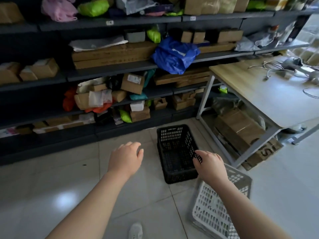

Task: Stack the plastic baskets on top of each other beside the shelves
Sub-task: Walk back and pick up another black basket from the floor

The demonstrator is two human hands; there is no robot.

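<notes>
The left hand [126, 156] is hovering palm down above the floor tiles [51, 187], fingers loosely curved and holding nothing; beyond its fingertips the dark shelves [103, 69] are standing packed with cardboard boxes and coloured bags, a blue bag [174, 54] spilling over 1 shelf edge further up and to the right; below the left forearm, the toe of a white shoe [136, 230] is showing at the bottom edge; just right of the left hand, 1 black basket [174, 152] is sitting upright on the floor, its far end near the foot of the shelves; the right hand [209, 163] is gripping this basket at the near right part of its rim, thumb lying against the inside of the wall; under the right wrist and forearm, 1 white basket [205, 207] is lying tilted on the floor, just beside the black basket's near right corner, whether touching it I cannot tell; the 2 baskets are not yet stacked; beyond the right hand and to its right, a wooden-topped table [259, 94] is standing on a pale metal frame, cables lying on top and brown boxes [240, 125] resting beneath.
</notes>
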